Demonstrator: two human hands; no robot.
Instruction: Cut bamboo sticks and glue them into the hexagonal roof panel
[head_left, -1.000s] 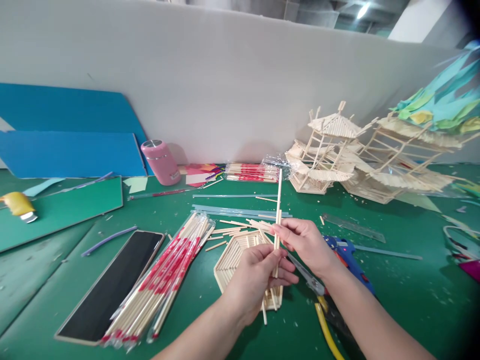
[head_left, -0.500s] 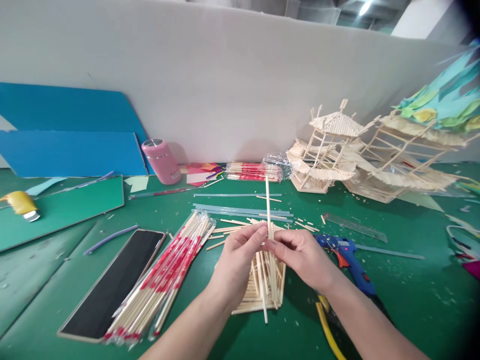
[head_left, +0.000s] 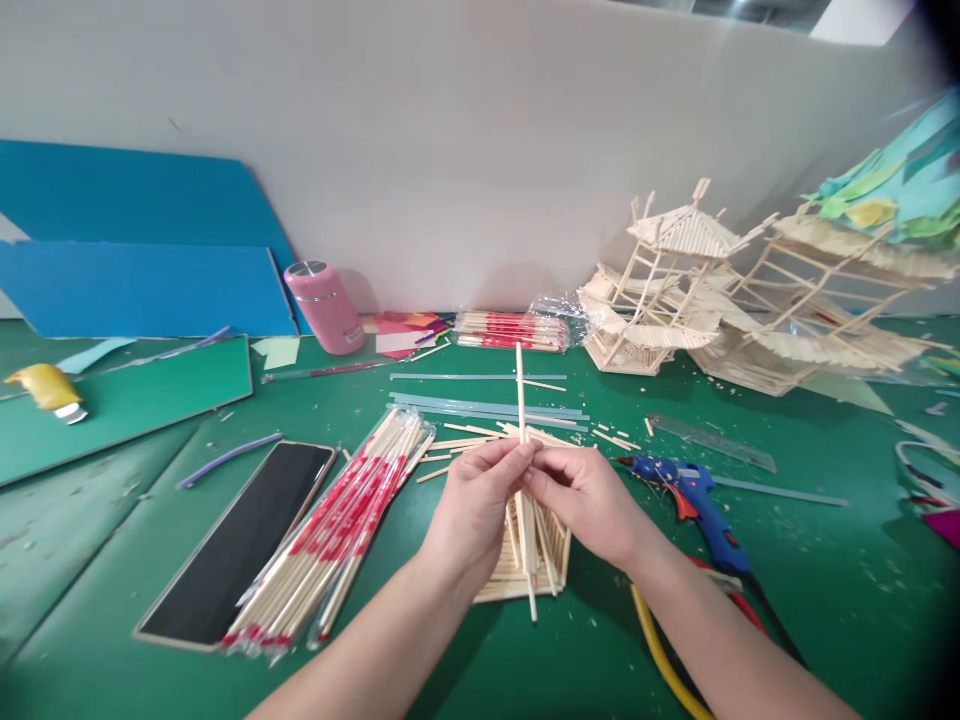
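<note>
I see a craft workshop, green surface (head_left: 825,600) covered with bundles of wooden sticks (head_left: 337,520), blue glue gun (head_left: 694,500), stick-built model pavilions (head_left: 675,290), coloured foam boards (head_left: 135,260) against the wall

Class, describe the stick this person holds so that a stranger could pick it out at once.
On the green table, both hands, left hand and right hand, pinch one long bare stick. It stands upright, unlike the red-banded wrapped bundle lying flat.

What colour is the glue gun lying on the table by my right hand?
Blue, with an orange trigger: the glue gun, seen in the head view.
</note>
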